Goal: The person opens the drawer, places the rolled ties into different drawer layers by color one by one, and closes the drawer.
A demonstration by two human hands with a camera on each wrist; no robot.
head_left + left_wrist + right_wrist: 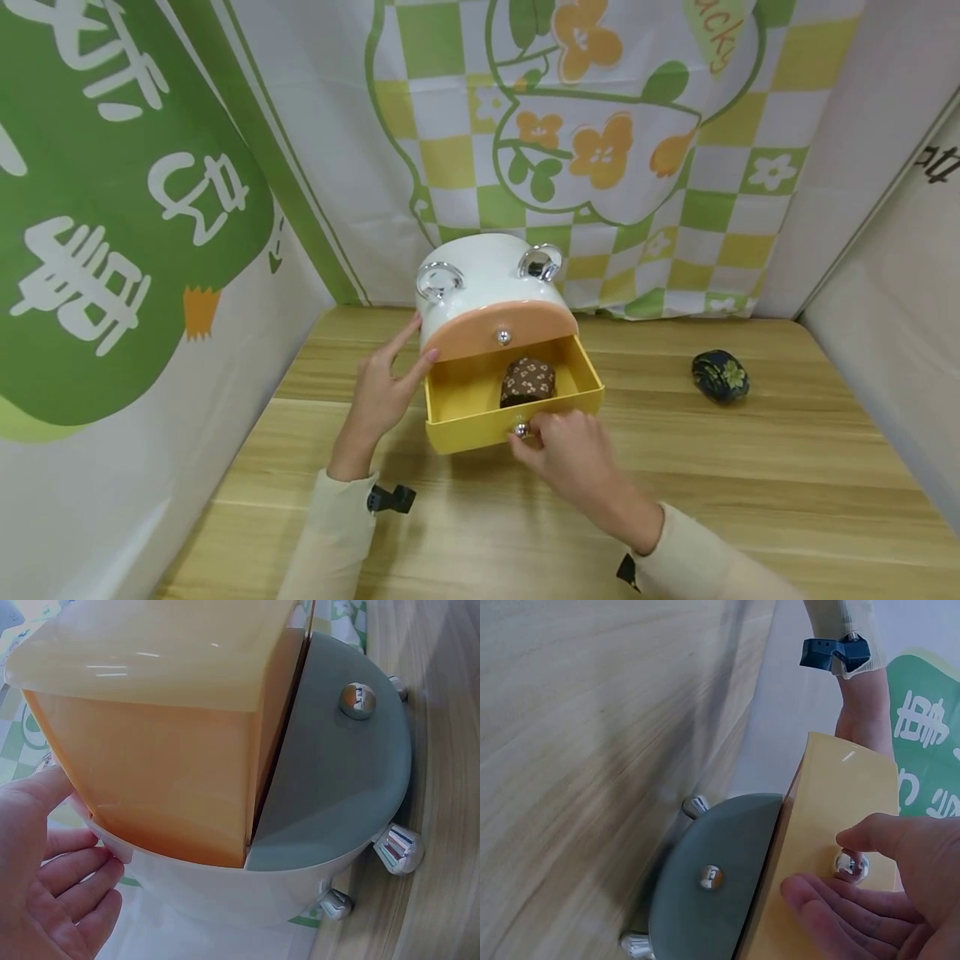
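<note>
A small white cabinet (pixel 480 275) with two chrome ring handles on top stands on the wooden counter (pixel 750 467), close to the back curtain. Its yellow drawer (pixel 480 429) is pulled out toward the person, and a brown pouch (pixel 528 381) with a pale flower print lies inside it, near the middle. Above the open drawer sits an orange drawer (pixel 480 327), closed, with a small chrome knob.

The right hand (pixel 566 454) is at the front of the yellow drawer. Its thumb and forefinger pinch the knob (pixel 521 430); in the right wrist view the thumb lies over the knob (pixel 850 864) while the other fingers (pixel 840 907) stretch along the drawer front just below it.

The left hand (pixel 382 392) rests against the cabinet's left side. Its fingers are straight and spread narrow, with fingertips touching the white wall and the edge of the orange drawer. The left wrist view shows the same hand (pixel 45 877) flat beside the rounded body, holding nothing; the cabinet's grey underside and chrome feet show there too.

A dark blue pouch (pixel 720 375) with a flower pattern lies on the counter well apart to the right of the cabinet, near the right wall. Both sleeves are cream, each with a dark clip at the wrist.
</note>
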